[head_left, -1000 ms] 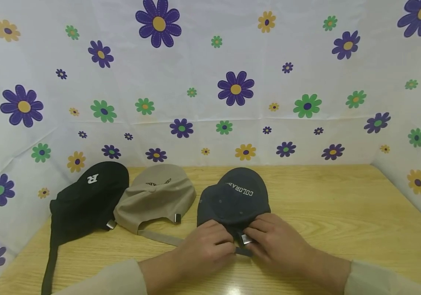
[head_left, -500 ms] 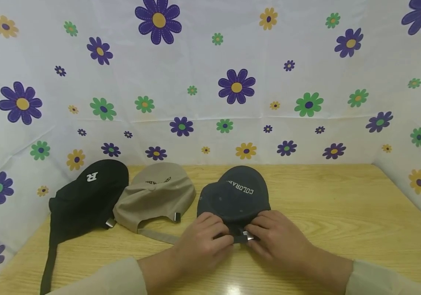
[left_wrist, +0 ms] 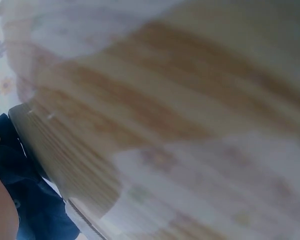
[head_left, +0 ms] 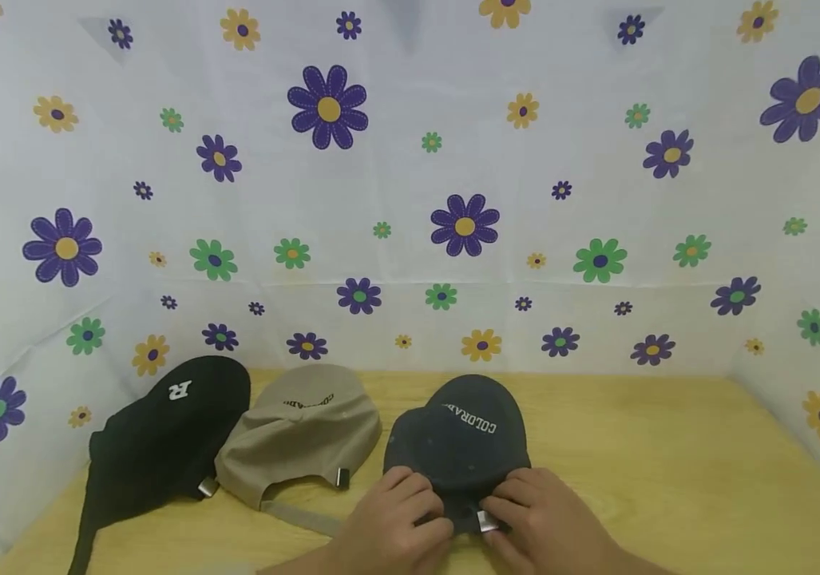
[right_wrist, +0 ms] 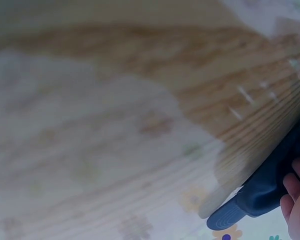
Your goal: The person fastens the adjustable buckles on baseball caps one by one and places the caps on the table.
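Left hand (head_left: pixel 404 519): fingers curled, pinching the near edge of the navy cap (head_left: pixel 453 451), left side.
Right hand (head_left: pixel 542 517): fingers curled, pinching the same edge beside the metal buckle (head_left: pixel 487 521); exact fingertip contact is partly hidden.
Navy cap: on the wooden table (head_left: pixel 668 447), between beige cap (head_left: pixel 302 455) at left and bare wood at right.
Black cap (head_left: pixel 165 451): left of beige cap.
Floral sheet (head_left: pixel 395 184): behind table.

left hand (head_left: pixel 394 523), right hand (head_left: pixel 549 521) near each other, fingers (head_left: pixel 420 505) curled
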A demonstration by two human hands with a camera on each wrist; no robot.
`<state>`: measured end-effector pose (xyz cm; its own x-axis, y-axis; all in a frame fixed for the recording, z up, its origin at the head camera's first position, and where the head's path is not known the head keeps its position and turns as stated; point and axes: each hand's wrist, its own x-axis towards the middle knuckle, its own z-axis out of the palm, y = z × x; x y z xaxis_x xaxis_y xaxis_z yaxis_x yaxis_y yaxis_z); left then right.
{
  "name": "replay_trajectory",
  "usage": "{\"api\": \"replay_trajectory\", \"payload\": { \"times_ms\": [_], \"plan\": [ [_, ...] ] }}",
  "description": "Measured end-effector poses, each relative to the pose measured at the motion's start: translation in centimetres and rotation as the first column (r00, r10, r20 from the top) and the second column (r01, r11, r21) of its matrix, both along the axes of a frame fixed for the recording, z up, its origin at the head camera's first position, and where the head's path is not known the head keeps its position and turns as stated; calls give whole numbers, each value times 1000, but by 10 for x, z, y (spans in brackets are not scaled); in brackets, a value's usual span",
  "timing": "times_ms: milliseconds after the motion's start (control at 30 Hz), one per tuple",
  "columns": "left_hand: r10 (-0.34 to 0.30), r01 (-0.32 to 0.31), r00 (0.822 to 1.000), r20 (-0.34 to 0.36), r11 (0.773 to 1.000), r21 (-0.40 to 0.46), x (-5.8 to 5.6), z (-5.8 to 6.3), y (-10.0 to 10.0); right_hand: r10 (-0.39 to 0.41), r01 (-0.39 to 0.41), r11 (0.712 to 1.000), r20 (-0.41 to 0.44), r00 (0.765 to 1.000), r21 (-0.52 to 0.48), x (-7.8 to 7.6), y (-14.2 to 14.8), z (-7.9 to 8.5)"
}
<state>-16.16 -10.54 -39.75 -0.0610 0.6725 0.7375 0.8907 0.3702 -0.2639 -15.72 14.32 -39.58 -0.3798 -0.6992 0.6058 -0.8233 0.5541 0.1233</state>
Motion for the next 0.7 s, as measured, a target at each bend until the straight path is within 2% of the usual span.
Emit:
{"api": "replay_trajectory", "payload": {
  "times_ms": [67, 133, 267, 400, 500, 700],
  "plan": [
    [10, -10, 999, 36, 1000, -7, 5, -2, 2, -28, 27, 1000, 50, 998, 11, 5, 2, -1],
    [36, -35, 997, 68, 999, -13, 5, 1, 2, -73, 71, 997, 105, 992, 24, 5, 1, 2],
    [65, -64, 996, 54, 998, -24, 0, 6, 0, -110, 103, 993, 171, 979, 48, 1, -2, 8],
    [56, -55, 998, 35, 998, -34, -1, 4, -1, -89, 83, 996, 166, 982, 39, 1, -4, 7],
    [37, -35, 998, 55, 999, -37, 1, 1, 1, -78, 72, 997, 167, 983, 40, 5, -3, 5],
    [44, -38, 993, 108, 998, -58, 9, -2, 4, -80, 73, 996, 177, 981, 46, 12, 1, 2]
  ]
}}
